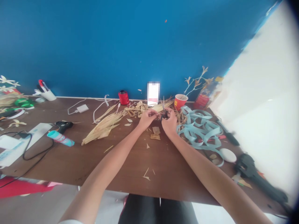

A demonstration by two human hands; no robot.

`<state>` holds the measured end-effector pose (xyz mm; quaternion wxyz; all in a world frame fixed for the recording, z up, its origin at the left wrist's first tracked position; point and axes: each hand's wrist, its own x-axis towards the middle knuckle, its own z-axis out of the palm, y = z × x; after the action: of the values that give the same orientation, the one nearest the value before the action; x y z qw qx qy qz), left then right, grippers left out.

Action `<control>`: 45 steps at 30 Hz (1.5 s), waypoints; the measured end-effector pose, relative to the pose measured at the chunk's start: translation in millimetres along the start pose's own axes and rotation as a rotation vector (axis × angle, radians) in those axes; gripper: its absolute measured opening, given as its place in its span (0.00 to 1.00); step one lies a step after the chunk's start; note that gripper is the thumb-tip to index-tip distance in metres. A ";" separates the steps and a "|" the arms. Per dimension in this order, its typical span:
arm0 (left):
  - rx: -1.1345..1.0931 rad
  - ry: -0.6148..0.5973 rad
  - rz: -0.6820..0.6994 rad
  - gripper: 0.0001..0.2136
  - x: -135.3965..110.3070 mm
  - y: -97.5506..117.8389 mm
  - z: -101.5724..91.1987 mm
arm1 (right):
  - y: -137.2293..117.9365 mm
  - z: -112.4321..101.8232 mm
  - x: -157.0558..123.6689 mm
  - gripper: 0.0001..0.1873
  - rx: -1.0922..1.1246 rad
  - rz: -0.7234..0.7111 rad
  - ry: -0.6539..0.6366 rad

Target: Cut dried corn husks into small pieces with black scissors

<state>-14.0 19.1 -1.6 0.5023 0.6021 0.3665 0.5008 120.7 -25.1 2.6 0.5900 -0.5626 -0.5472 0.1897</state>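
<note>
A: Nearest the camera were the forearms (114, 161) and the dark-clad lap (144, 211). State of the fingers?

B: The right hand (170, 123) held the scissors (164, 115) by the handles, blades pointing up. The left hand (148, 117) had its fingers curled close beside the scissors; it could not be told whether they gripped anything.

A: Position of the husk?

B: A dried husk bundle (102, 127) lay left of the left fingers. Two small brown pieces (155, 137) lay on the tabletop (130, 165), on the near side of the fingers.

A: Obstructions?

B: A paper cup (179, 102) stood just beyond the right fingers, to their right. Tangled blue ribbon (201, 129) spread beside the right wrist. A bright screen (153, 92) stood beyond both sets of fingers. A glue gun (251, 174) lay well right of them, nearer the camera.
</note>
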 end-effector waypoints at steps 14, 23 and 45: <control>0.141 -0.020 0.020 0.11 -4.2 9.3 0.5 | -7.3 -2.2 -1.7 0.22 -0.037 -0.050 0.076; 0.146 0.024 0.033 0.13 -5.3 13.0 0.1 | -9.1 -0.6 -2.9 0.22 0.007 -0.047 0.005; 0.347 -0.012 0.126 0.13 -11.5 21.4 4.2 | -10.2 -2.8 -4.7 0.23 -0.093 -0.103 0.036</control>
<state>-13.9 2.4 16.5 0.3608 0.7043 0.4060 0.4571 117.6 -33.3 10.1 0.5819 -0.5641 -0.5727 0.1232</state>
